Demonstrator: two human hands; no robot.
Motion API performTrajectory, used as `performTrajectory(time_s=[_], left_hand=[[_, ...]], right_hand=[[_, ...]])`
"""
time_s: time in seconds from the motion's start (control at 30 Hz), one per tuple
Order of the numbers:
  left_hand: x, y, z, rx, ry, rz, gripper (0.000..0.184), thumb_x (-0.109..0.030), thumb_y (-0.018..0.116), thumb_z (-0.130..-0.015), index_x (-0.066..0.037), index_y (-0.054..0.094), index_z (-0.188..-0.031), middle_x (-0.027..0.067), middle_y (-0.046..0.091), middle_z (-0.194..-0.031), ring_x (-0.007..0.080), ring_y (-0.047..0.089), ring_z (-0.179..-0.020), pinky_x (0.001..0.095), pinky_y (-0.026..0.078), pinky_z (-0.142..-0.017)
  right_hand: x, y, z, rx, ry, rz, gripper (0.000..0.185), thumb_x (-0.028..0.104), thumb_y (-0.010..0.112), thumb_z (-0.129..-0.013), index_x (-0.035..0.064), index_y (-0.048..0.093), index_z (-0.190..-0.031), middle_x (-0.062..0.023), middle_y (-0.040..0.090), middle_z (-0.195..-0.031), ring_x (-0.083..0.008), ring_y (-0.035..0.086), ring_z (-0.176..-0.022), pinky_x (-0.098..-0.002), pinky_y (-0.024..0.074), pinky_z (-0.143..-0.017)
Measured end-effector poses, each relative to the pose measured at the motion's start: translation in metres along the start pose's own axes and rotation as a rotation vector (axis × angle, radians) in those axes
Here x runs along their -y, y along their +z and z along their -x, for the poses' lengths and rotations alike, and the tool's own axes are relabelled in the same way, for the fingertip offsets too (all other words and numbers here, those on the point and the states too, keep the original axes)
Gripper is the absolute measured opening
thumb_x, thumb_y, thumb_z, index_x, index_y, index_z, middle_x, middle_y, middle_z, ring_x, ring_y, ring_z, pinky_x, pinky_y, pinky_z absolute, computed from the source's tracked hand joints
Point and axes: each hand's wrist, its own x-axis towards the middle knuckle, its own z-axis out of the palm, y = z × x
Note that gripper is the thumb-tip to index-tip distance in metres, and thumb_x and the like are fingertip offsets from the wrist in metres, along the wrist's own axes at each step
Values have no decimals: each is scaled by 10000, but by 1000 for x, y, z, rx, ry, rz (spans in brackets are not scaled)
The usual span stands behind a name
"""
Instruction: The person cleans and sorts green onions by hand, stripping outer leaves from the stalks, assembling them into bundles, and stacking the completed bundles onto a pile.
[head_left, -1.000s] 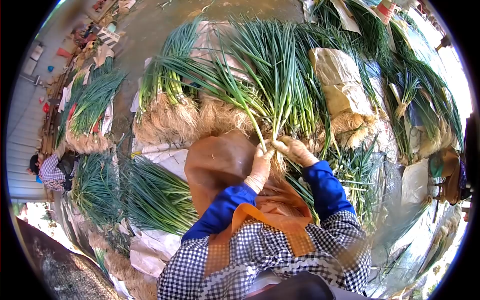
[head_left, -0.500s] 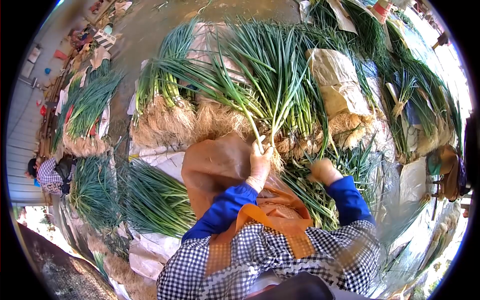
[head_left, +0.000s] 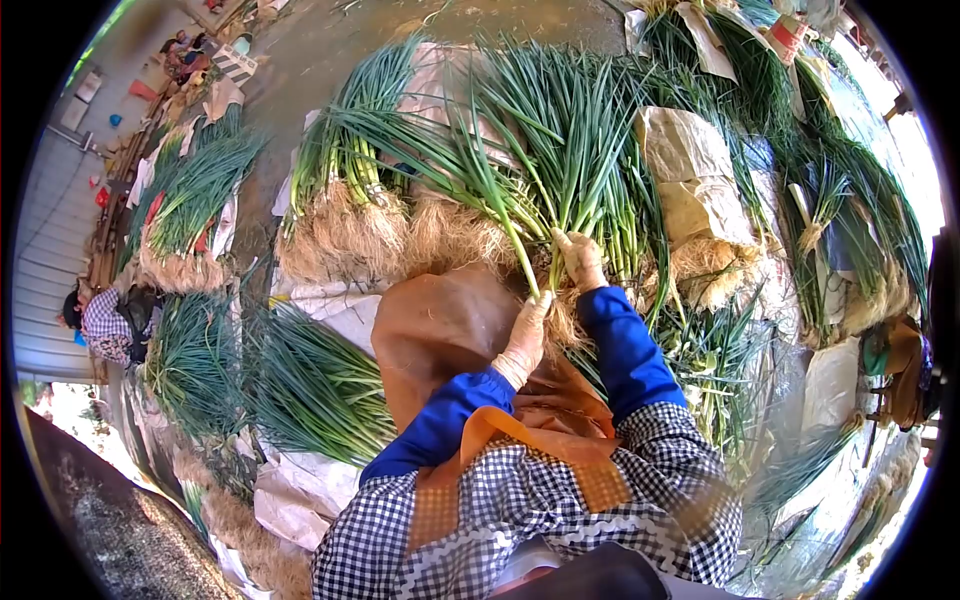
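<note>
My left hand (head_left: 525, 335) is closed round the lower white ends of a few green onion stalks (head_left: 518, 250), just over the brown apron (head_left: 440, 320). Their leaves point up and to the left. Up and to the right of it, my right hand (head_left: 582, 262) reaches to the stems at the near side of the green onion pile (head_left: 575, 130). Its fingers are pressed together around the base of stalks there; exactly how many it grips is hidden. Pale stringy roots (head_left: 567, 318) hang below, between the two hands.
Rooted onion bundles (head_left: 345, 235) lie at the left of the pile, loose green leaves (head_left: 315, 385) nearer on the left. Brown paper wrapping (head_left: 690, 175) covers a bundle at right. Another person (head_left: 108, 325) is at the far left.
My right hand has come back from the leaves at the lower right, up and left to the pile's stems. My left hand still holds its stalks, slightly further right.
</note>
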Motion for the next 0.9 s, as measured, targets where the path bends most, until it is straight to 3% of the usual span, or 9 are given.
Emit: performTrajectory(time_s=[0.13, 0.3, 0.43, 0.5, 0.57, 0.63, 0.7, 0.8, 0.9], left_hand=[[-4, 11, 7, 15, 7, -220, 186, -200, 611, -844, -74, 563, -972, -41, 535, -808, 71, 500, -725, 211, 427, -671], [-6, -1, -4, 7, -59, 54, 167, -60, 541, -850, -70, 573, -1013, 6, 573, -736, 93, 540, -605, 209, 451, -529], [-11, 7, 0, 29, -60, 79, 230, -29, 514, -853, -50, 526, -1081, 12, 525, -665, 87, 474, -495, 210, 387, -411], [-7, 6, -2, 54, -40, 62, 279, 5, 501, -847, -43, 491, -1122, 14, 515, -657, 88, 467, -489, 213, 380, -401], [-5, 6, 1, 113, 27, -68, 315, 34, 492, -840, -49, 479, -1143, 17, 546, -761, 86, 507, -572, 207, 428, -469], [-3, 13, 7, 88, 125, -166, 360, 54, 490, -823, -55, 471, -1166, 11, 526, -1027, 98, 512, -908, 215, 428, -822], [-5, 19, 14, 31, 121, -238, 385, 52, 500, -811, -56, 463, -1179, 26, 518, -1054, 119, 479, -994, 244, 389, -891], [-1, 5, 4, 114, 247, -296, 429, 46, 501, -806, -68, 435, -1214, 34, 503, -1088, 137, 466, -1027, 256, 373, -915], [1, 3, 4, 20, 153, -169, 435, 42, 505, -802, -68, 432, -1217, 30, 509, -1065, 138, 485, -994, 243, 404, -871]], right_hand=[[7, -12, 32, -82, -503, 515, 309, 294, 568, -853, 91, 542, -622, -125, 539, -540, -238, 484, -445, -351, 398, -440], [81, -135, 133, 693, 139, -284, 372, 356, 513, -891, 29, 550, -715, -12, 497, -585, -72, 428, -476, -208, 347, -438], [11, -210, 131, 753, 414, 129, 332, 347, 553, -867, 35, 659, -828, -82, 653, -712, -103, 553, -506, -231, 399, -435], [-6, -192, 120, 832, 136, 1616, 421, 396, 529, -870, -12, 611, -934, -136, 645, -848, -201, 623, -765, -297, 491, -661], [10, -157, 105, 379, -142, 640, 485, 487, 504, -847, 47, 633, -1006, -120, 644, -949, -268, 626, -892, -347, 489, -741], [56, -104, 89, 310, -238, 642, 550, 530, 478, -840, 34, 589, -1051, -156, 633, -959, -296, 610, -905, -377, 469, -794], [73, -67, 66, 563, -50, 763, 468, 477, 468, -870, 45, 570, -1016, -147, 626, -953, -287, 620, -815, -366, 489, -713], [17, -32, 66, 368, -788, 962, 341, 393, 439, -899, 106, 604, -817, -88, 600, -659, -271, 595, -615, -395, 458, -538], [23, -44, 87, 307, -793, 904, 369, 346, 477, -887, 113, 539, -608, -69, 536, -527, -185, 514, -418, -319, 384, -387]])
